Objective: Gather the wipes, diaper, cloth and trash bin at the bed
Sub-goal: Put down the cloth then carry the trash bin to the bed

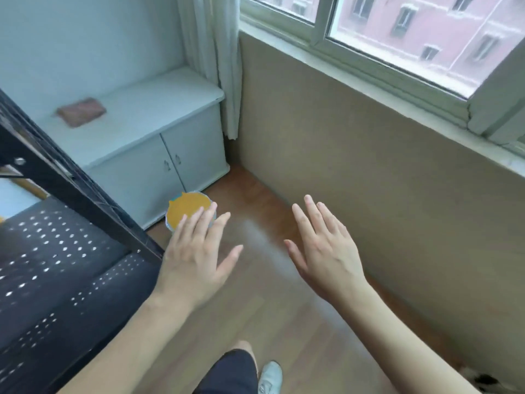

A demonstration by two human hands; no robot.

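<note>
Now, line by line:

Left hand: palm down, fingers spread, grip released and holding nothing; its fingertips overlap the near rim of the bin in this view, though contact cannot be told.

Right hand: palm down, fingers spread, grip released and empty; it hovers over the wooden floor, level with the left hand and well apart from the bin.

Small round trash bin with an orange liner and pale blue rim: stands on the floor just beyond the left grip, close against the front of the cabinet and beside the bed's post.

Folded reddish-brown cloth: lies flat on the worktop of the low white two-door cabinet, far beyond the left grip and to its left.

Bed with dark, white-dotted cover: to the left of the left grip, behind a black metal frame post that slants across the view.

Beige wall panel under the window: to the right of the right grip.

Wipes, diaper: cannot be made out.
</note>
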